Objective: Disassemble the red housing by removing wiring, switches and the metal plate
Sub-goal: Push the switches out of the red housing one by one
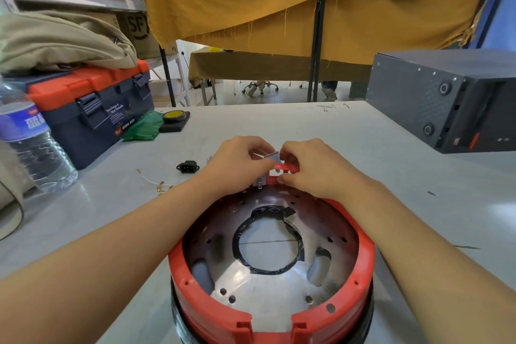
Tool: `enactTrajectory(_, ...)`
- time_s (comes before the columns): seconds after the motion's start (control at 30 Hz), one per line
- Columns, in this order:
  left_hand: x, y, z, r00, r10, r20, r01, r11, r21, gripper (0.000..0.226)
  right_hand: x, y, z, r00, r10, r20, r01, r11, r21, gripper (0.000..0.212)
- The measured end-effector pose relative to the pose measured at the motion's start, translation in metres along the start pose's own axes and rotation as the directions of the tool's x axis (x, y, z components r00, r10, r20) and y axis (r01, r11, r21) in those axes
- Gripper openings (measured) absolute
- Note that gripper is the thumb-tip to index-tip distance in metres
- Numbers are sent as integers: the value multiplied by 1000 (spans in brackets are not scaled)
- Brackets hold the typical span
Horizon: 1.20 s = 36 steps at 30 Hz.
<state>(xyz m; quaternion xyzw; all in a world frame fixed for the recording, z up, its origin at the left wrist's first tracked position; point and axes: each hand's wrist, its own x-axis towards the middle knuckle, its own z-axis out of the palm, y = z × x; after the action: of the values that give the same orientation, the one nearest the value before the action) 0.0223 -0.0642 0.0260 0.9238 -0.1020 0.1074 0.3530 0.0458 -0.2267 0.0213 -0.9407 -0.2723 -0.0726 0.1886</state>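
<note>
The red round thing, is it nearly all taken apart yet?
Partly. A black power socket and loose wires already lie on the table, so some parts are out. Right now the left hand and right hand both pinch a small part at the far rim of the red housing. The metal plate still sits inside, so that is left.

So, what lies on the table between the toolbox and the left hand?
In the head view, a black power socket lies on the table between the toolbox and the left hand.
</note>
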Motion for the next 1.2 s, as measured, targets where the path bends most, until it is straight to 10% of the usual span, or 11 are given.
enactTrajectory(0.73, 13, -14, -10, 975, -201, -95, 179, 963, -204, 29, 0, 4, 2, 996, -77, 53, 73, 995, 68, 71)
enactTrajectory(0.97, 25, -40, -47, 976, -204, -75, 196, 975, -102, 27, 0, 2, -1, 986, -46, 162, 47, 999, 0, 14)
enactTrajectory(1.2, 36, -70, -34, 990, -141, 11, 138, 981, 133, 32, 2, 1, 0, 988, -27, 152, 29, 1000, -11, 11)
